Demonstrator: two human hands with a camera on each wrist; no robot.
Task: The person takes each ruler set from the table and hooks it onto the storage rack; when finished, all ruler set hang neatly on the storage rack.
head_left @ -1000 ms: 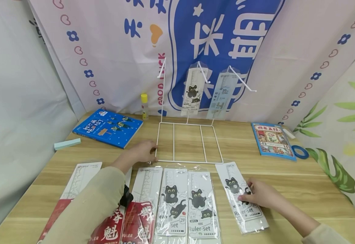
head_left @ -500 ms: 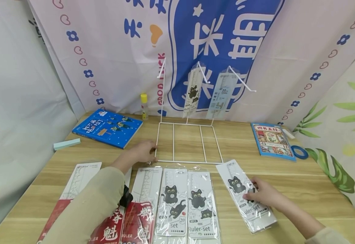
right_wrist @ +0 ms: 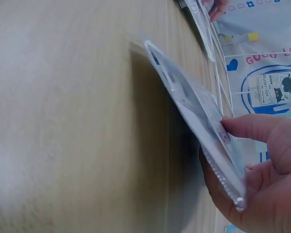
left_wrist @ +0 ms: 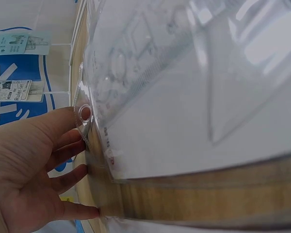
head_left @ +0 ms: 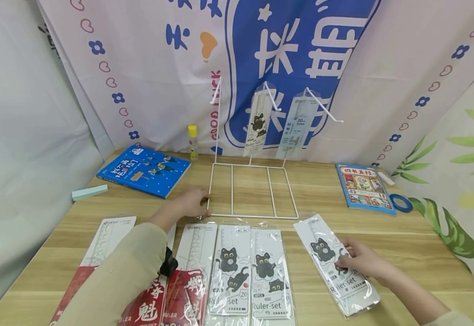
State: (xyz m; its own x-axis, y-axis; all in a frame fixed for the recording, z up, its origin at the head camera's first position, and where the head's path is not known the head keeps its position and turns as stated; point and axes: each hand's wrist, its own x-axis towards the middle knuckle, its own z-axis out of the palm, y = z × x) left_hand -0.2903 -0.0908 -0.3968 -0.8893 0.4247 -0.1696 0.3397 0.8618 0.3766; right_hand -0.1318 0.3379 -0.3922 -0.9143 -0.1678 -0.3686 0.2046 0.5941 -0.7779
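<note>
My right hand (head_left: 363, 260) pinches a clear-wrapped ruler set (head_left: 332, 267) with black cats on its card, thumb on the printed face and fingers beneath. The right wrist view shows this pack (right_wrist: 199, 121) tilted, a shadow on the table beside it. At the left front corner of a white wire rack (head_left: 253, 216), my left hand (head_left: 192, 202) rests with spread, fairly straight fingers touching the frame. One cat ruler set (head_left: 258, 122) hangs from the rack's middle hook, and a pale blue ruler set (head_left: 298, 129) from its right hook. The left hook (head_left: 215, 93) holds nothing.
Two cat ruler sets (head_left: 270, 274) and several red-and-white ruler packs (head_left: 188, 271) lie along the front, some partly under the left sleeve. A blue book (head_left: 145, 171), glue stick (head_left: 193, 142) and pale blue block (head_left: 90, 192) stand left; another book (head_left: 365, 189) and blue tape (head_left: 400, 203) lie right.
My right hand has lifted the cat ruler set and shifted it a little to the right. The hanging cat pack has turned slightly on its hook. My left hand stays at the rack's corner.
</note>
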